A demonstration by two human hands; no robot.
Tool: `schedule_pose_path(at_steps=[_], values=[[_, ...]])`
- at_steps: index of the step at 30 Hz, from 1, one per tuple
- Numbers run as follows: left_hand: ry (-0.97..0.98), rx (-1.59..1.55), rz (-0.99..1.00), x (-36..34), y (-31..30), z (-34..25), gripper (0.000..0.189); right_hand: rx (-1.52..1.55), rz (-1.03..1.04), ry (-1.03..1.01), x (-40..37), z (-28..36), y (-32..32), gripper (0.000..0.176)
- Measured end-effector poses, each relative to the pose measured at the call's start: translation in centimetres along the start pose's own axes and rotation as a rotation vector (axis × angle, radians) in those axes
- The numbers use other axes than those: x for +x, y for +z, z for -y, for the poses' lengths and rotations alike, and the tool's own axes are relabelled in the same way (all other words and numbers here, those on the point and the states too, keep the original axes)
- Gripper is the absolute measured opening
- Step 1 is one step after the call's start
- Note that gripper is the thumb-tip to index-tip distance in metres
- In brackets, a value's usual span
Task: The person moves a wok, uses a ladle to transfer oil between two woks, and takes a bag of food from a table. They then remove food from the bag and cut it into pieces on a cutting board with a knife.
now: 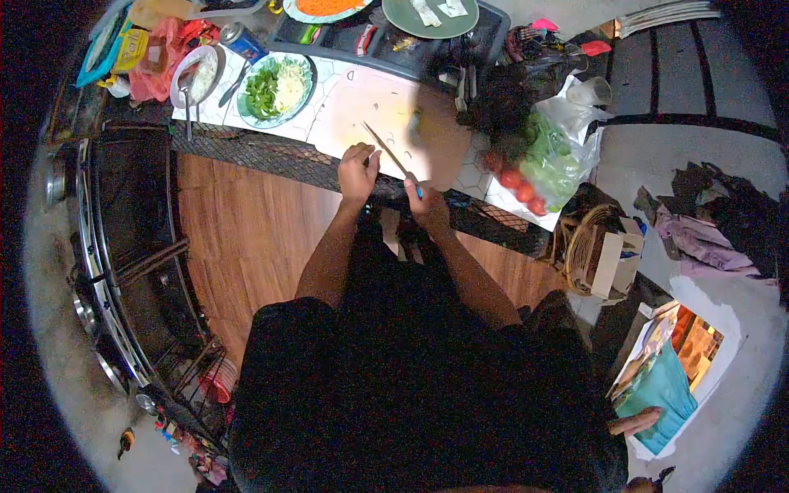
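My right hand (427, 207) is closed round the handle of a knife (388, 149). Its blade slants up and to the left over a pale cutting board (345, 115). Close to the left side of the blade is my left hand (357, 174), its fingers curled over the board's near edge. Whether anything small is in those fingers I cannot make out. Small scraps lie on the board, and a dark shadow covers part of its right side. Left of the board sits a plate (311, 92) with chopped greens (261, 94) and pale shredded pieces (290, 85).
A bowl with a spoon (187, 89) and a blue can (238, 39) stand at the left. Behind is a dark tray (337, 51) with a green plate (431, 23) and a plate of orange shreds (327, 6). To the right lie tomatoes (511, 178) and bagged greens (549, 144).
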State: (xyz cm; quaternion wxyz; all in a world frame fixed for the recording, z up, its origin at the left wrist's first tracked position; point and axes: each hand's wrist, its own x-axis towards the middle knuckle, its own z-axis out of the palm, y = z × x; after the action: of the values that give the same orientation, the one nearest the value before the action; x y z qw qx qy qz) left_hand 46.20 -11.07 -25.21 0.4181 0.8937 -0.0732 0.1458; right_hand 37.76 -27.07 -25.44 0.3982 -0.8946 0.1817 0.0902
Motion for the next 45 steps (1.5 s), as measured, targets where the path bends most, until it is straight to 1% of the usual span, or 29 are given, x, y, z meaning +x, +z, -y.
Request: schedule_pose_path(at_steps=[1,2,4,5,7,11,13,14,17,18,19,20,21,22,24,26,27,29,31,32,33,35,36,38,39,41,45], values=[[-0.026,-0.007,0.020,0.0,-0.2,-0.3,0.017,-0.012,0.000,-0.100,0.1,0.0,0.0,0.037],[-0.052,-0.013,0.041,0.1,-0.3,-0.5,0.017,-0.013,0.001,-0.100,0.0,0.0,0.0,0.037],[-0.049,-0.015,0.048,0.1,-0.3,-0.2,0.017,-0.105,0.083,-0.167,-0.1,0.0,0.1,0.041],[-0.045,-0.018,0.056,0.0,-0.2,-0.1,0.017,-0.105,0.084,-0.167,0.1,0.0,0.1,0.041],[-0.031,-0.001,0.061,0.0,-0.3,-0.1,0.017,-0.023,0.172,0.094,0.2,1.2,-0.5,0.039],[-0.002,-0.021,0.060,0.0,-0.2,0.1,0.016,0.008,0.174,0.066,0.1,1.7,-0.9,0.041],[-0.002,-0.017,0.067,0.2,-0.3,-0.2,0.016,-0.068,0.069,-0.198,-0.7,1.7,-0.8,0.042],[-0.009,0.000,0.086,0.4,-0.4,-0.3,0.017,-0.064,0.069,-0.199,-0.4,1.9,-0.6,0.042],[-0.048,0.022,0.122,-0.5,-0.8,-0.4,0.019,-0.072,0.043,0.002,-0.2,3.8,-0.5,0.033],[-0.059,0.015,0.125,0.0,-0.7,-0.3,0.020,-0.068,0.034,-0.003,0.1,2.9,0.1,0.033],[-0.049,0.014,0.119,0.5,-0.8,-0.5,0.020,-0.092,0.102,-0.081,0.4,0.8,1.2,0.034],[-0.086,-0.007,0.140,0.4,-1.1,-0.8,0.022,-0.119,0.179,-0.156,0.3,-0.5,1.6,0.035],[-0.126,-0.027,0.161,0.1,-1.3,-0.9,0.025,-0.122,0.182,-0.159,-0.2,-0.8,1.2,0.035],[-0.139,-0.035,0.154,0.0,-1.2,-0.7,0.023,-0.120,0.206,-0.130,-0.7,-1.1,0.8,0.037],[-0.124,-0.025,0.131,-0.2,-0.6,0.0,0.022,-0.117,0.228,-0.103,-0.8,-0.3,-0.1,0.039],[-0.114,-0.016,0.117,0.1,0.0,0.2,0.021,-0.002,0.232,0.196,-0.9,2.6,-2.2,0.040],[-0.123,-0.030,0.109,0.4,0.2,0.1,0.019,-0.006,0.234,0.198,-0.9,2.3,-1.8,0.040],[-0.136,-0.045,0.101,0.6,0.3,-0.2,0.018,0.065,0.033,0.098,-0.4,1.4,-0.4,0.041],[-0.054,-0.072,0.050,0.7,0.3,-0.4,0.015,0.038,-0.003,0.057,0.3,0.9,0.6,0.041],[-0.053,-0.072,0.049,0.8,0.2,-0.5,0.015,0.015,-0.039,0.017,0.5,0.6,1.0,0.041],[-0.050,-0.066,0.059,0.9,0.2,-0.4,0.015,0.015,-0.040,0.018,0.3,1.2,0.7,0.041],[-0.047,-0.060,0.071,0.6,0.4,-0.1,0.014,0.063,0.090,0.061,0.0,2.9,-0.6,0.036],[-0.048,-0.074,0.056,0.6,0.4,-0.1,0.014,0.063,0.088,0.061,0.1,2.9,-0.5,0.036],[-0.048,-0.088,0.042,0.6,0.5,0.0,0.013,0.067,0.169,0.137,0.3,2.8,-0.3,0.032],[-0.033,-0.089,0.036,0.6,0.4,-0.2,0.012,0.067,0.168,0.137,0.2,2.5,0.1,0.032],[-0.020,-0.091,0.033,0.7,0.1,-0.5,0.011,0.165,-0.003,-0.026,-0.1,1.7,0.9,0.055],[-0.027,-0.093,0.039,0.7,0.2,-0.3,0.009,0.155,0.032,-0.014,-0.1,2.0,0.2,0.057]])
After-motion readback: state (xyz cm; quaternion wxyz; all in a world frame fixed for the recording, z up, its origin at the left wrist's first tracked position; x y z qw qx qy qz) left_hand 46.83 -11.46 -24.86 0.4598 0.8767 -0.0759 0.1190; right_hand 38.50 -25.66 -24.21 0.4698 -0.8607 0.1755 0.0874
